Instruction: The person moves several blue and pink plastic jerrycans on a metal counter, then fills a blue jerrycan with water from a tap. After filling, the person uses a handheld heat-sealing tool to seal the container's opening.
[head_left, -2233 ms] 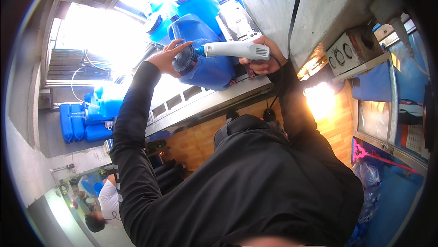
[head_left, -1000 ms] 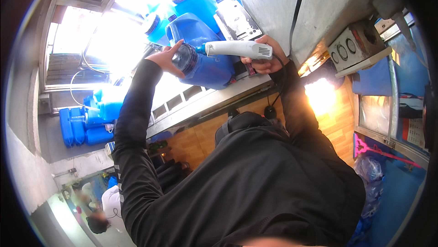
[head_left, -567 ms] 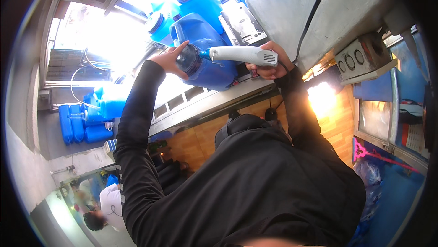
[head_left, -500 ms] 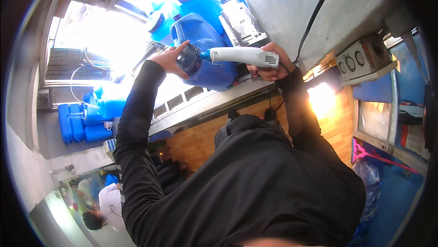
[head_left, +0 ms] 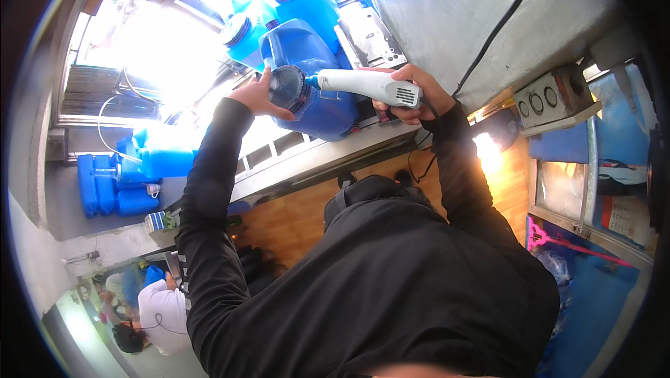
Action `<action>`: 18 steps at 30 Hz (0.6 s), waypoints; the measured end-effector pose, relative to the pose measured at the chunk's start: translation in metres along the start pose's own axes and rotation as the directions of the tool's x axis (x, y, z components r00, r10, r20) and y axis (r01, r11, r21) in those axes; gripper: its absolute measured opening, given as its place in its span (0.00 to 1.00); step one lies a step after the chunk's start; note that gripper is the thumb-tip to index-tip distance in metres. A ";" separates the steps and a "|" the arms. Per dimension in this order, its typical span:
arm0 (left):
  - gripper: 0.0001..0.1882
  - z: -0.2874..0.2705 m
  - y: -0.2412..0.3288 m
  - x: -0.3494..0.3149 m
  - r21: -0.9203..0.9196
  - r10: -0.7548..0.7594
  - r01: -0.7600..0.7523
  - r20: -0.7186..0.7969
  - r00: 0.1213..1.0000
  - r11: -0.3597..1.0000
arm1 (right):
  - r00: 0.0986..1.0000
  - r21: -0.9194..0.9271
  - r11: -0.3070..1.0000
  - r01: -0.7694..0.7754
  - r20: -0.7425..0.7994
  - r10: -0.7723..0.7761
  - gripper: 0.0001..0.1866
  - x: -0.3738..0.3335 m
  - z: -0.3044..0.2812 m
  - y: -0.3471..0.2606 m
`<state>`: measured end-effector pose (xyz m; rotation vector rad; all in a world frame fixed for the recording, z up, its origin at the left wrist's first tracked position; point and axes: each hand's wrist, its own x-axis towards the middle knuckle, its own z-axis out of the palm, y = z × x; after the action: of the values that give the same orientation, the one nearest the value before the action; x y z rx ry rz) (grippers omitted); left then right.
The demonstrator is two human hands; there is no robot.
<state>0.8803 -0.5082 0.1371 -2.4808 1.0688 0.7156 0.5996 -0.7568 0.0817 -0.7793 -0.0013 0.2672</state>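
Note:
My right hand (head_left: pixel 423 93) is wrapped round the grip of a white heat gun (head_left: pixel 359 85), whose cord trails from its rear. The gun's blue-tipped nozzle points left, close against the rim of a dark round cap (head_left: pixel 286 89) on a blue water jug (head_left: pixel 328 114). Thumb and fingers of my left hand (head_left: pixel 257 96) span the cap from its left side and grip it. Clear film seems to cover the cap, though glare makes this hard to tell. The jug lies near the edge of a bright metal counter (head_left: pixel 262 177).
More capped blue jugs (head_left: pixel 307 4) stand behind. A scuffed metal box (head_left: pixel 370 36) sits to their right by the grey wall. Blue containers (head_left: pixel 118 182) are at the left. A switch box (head_left: pixel 551 97) juts out at right. A person in white (head_left: pixel 164 315) is at lower left.
The cap has turned to face more upward in my left hand. The heat gun has shifted slightly left and up, its nozzle staying at the cap's rim.

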 end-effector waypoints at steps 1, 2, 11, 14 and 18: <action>0.78 0.002 -0.004 0.001 -0.017 0.007 -0.007 -0.008 1.000 1.000 | 1.000 -0.023 1.000 -0.005 -0.012 0.005 0.39 0.000 0.004 -0.002; 0.78 0.005 -0.007 0.002 -0.035 0.023 -0.023 -0.027 0.999 0.999 | 0.999 -0.045 0.999 -0.014 -0.032 0.012 0.39 0.000 0.007 -0.003; 0.74 0.027 -0.021 -0.002 -0.230 0.166 -0.213 -0.206 0.964 0.950 | 0.996 -0.131 0.991 -0.026 -0.090 0.014 0.40 0.009 0.021 -0.009; 0.70 0.035 -0.024 -0.002 -0.275 0.253 -0.340 -0.307 0.917 0.899 | 0.996 -0.142 0.990 -0.025 -0.093 0.012 0.40 0.014 0.023 -0.012; 0.65 0.044 -0.026 -0.001 -0.297 0.364 -0.510 -0.430 0.826 0.807 | 0.997 -0.132 0.991 -0.014 -0.078 0.003 0.39 0.020 0.019 -0.015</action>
<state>0.8857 -0.4690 0.1049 -2.8027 1.8568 0.6801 0.6206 -0.7487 0.1035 -0.9221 0.0583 0.2466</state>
